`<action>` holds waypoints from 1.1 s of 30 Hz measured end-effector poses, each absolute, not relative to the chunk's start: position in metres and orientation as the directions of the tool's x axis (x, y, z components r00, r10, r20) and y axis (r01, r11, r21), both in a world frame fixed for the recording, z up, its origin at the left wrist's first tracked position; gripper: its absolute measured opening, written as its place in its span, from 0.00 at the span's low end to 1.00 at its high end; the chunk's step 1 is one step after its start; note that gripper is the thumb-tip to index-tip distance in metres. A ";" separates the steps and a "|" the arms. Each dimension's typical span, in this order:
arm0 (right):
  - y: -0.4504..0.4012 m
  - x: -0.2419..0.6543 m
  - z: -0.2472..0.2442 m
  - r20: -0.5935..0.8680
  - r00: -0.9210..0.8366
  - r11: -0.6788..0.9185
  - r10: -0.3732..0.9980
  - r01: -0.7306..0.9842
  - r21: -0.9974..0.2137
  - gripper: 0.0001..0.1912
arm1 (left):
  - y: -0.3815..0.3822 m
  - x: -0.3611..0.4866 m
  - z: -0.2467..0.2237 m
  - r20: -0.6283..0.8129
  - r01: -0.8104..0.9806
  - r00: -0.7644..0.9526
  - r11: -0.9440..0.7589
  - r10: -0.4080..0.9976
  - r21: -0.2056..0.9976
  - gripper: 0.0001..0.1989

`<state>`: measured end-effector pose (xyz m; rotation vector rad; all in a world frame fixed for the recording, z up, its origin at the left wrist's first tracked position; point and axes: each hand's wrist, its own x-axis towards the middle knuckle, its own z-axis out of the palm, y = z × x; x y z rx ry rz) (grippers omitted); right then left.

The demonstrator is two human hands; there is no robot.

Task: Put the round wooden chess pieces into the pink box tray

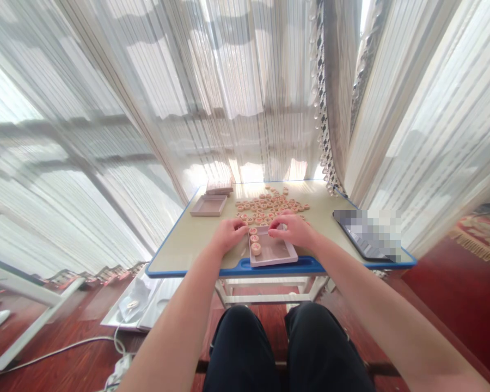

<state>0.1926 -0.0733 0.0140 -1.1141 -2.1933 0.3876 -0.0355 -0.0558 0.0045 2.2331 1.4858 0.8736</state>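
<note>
A shallow, pale open box (274,263) sits at the near edge of the table. Inside it, three round wooden Chinese chess pieces (256,249) stand in a column along the left wall. Beside that wall, near the far left corner, is my left hand (230,236), its fingers curled together; what is under the fingertips is hidden. My right hand (293,228) hovers over the far part of the box, thumb and fingers drawn into a pinch. Whether a piece is between them I cannot make out. Beyond both hands lie many scattered Chinese chess pieces (269,202).
Another shallow open box (209,206) lies at the table's far left, with stacked flat boxes (219,188) behind it. A dark-framed tablet (361,237), partly blurred, rests at the right. The table (179,245) has a blue rim; sheer curtains (228,98) hang behind.
</note>
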 end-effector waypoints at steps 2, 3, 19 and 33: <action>-0.074 0.191 0.016 0.474 -0.458 0.660 0.752 0.528 -0.535 0.11 | -0.057 -0.035 0.005 0.312 0.719 0.279 -0.413 0.908 0.559 0.14; -0.074 0.190 0.016 0.512 -0.453 0.684 0.729 0.480 -0.549 0.12 | -0.058 -0.034 0.006 0.314 0.722 0.279 -0.414 0.908 0.555 0.14; -0.082 0.181 0.017 0.254 -0.425 0.360 0.869 0.190 -0.913 0.10 | -0.060 -0.032 0.008 0.335 0.743 0.282 -0.425 0.899 0.518 0.14; -0.096 0.170 0.024 0.404 -0.673 0.782 0.619 0.481 -0.396 0.10 | -0.060 -0.031 0.008 0.330 0.770 0.301 -0.432 0.895 0.470 0.18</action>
